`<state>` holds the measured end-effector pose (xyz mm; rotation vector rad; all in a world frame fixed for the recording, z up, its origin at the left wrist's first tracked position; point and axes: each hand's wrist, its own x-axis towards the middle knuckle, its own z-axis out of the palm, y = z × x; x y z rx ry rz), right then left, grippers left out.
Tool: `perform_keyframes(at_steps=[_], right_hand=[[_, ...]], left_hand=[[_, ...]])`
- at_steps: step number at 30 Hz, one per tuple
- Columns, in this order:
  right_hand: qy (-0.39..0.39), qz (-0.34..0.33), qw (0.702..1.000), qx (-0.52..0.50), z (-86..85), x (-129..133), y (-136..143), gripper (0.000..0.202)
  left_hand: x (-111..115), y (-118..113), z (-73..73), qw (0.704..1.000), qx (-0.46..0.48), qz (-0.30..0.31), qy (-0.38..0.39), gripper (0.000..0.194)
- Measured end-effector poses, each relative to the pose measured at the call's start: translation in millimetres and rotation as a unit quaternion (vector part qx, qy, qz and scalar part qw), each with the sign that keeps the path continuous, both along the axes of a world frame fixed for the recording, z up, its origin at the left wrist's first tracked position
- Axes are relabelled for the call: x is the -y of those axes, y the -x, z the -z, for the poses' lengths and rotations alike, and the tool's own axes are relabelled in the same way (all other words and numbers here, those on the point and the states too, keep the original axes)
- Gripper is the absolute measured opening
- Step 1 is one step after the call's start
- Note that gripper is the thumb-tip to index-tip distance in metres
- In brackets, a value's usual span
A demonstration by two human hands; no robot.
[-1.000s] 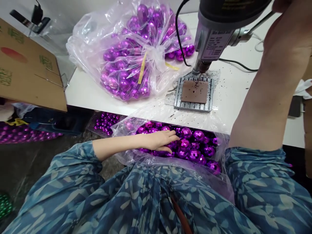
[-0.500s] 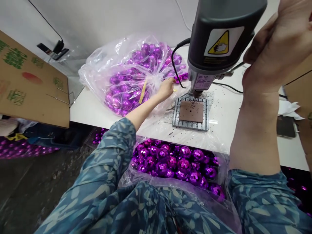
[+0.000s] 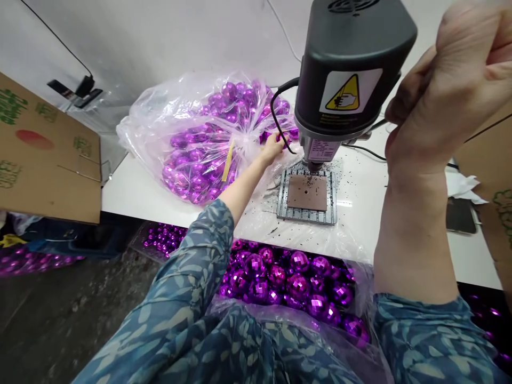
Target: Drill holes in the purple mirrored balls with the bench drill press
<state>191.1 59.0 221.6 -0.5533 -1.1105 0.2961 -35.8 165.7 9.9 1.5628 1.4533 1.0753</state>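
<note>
My left hand [image 3: 273,148] is closed beside the gathered neck of a clear plastic bag [image 3: 140,120] full of shiny purple balls; a bit of purple shows at its fingertips, too small to make out. Just right of it stands a black drill press [image 3: 352,58] with a warning label. Below its chuck, a brown square plate [image 3: 307,193] with a small hole lies on the slotted metal base [image 3: 332,213], scattered with dark chips. My right hand [image 3: 448,90] is closed high at the press's right side, where a lever rod [image 3: 378,125] runs behind the fingers.
An open bag of faceted purple balls [image 3: 298,285] lies between me and the white table [image 3: 128,202]. Cardboard boxes stand left [image 3: 52,154] and right [image 3: 492,197]. White paper [image 3: 464,186] and a dark phone-like object [image 3: 461,216] lie right. A black cable hangs beside my left hand.
The view has shifted, so the table and press appear lower and further left. My left hand stays near the bag's neck, with its fingers turned slightly upward. My right hand remains closed by the press.
</note>
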Motion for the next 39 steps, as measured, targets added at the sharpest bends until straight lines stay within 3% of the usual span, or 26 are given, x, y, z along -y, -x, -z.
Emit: perform_keyframes(at_steps=[3, 7, 10, 14, 18, 24, 33, 39], right_hand=[[0.006, 0.009, 1.000, 0.001, 1.2, -4.7, 0.0, 0.055], [0.071, -0.006, 0.997, -0.032, -0.6, -6.8, -0.7, 0.052], [0.057, -0.017, 0.997, -0.043, 0.8, -12.8, -2.9, 0.056], [0.007, -0.007, 1.000, -0.027, 6.5, -25.0, -6.3, 0.054], [0.009, 0.015, 1.000, -0.008, 7.8, -25.2, -5.7, 0.051], [0.008, -0.007, 1.000, -0.007, 0.3, -7.8, 2.1, 0.054], [0.037, -0.015, 0.999, -0.014, -5.7, 3.5, 4.8, 0.054], [0.026, -0.020, 0.999, -0.003, -3.0, 3.9, 3.4, 0.051]], left_hand=[[29.5, 18.2, -8.2, 0.992, 0.080, -0.009, 0.100, 0.038], [92.6, 28.1, -35.7, 0.963, 0.235, 0.010, 0.130, 0.039], [138.1, 23.8, -51.3, 0.944, 0.297, 0.019, 0.141, 0.037], [172.4, 13.1, -48.2, 0.935, 0.314, 0.040, 0.162, 0.040], [178.0, -0.5, -24.9, 0.946, 0.300, 0.035, 0.121, 0.060], [164.5, -17.4, 5.1, 0.964, 0.248, 0.070, 0.061, 0.068], [152.8, -24.8, 20.8, 0.979, 0.139, 0.148, -0.002, 0.069], [163.2, -32.0, 21.7, 0.976, 0.077, 0.196, -0.060, 0.069]])
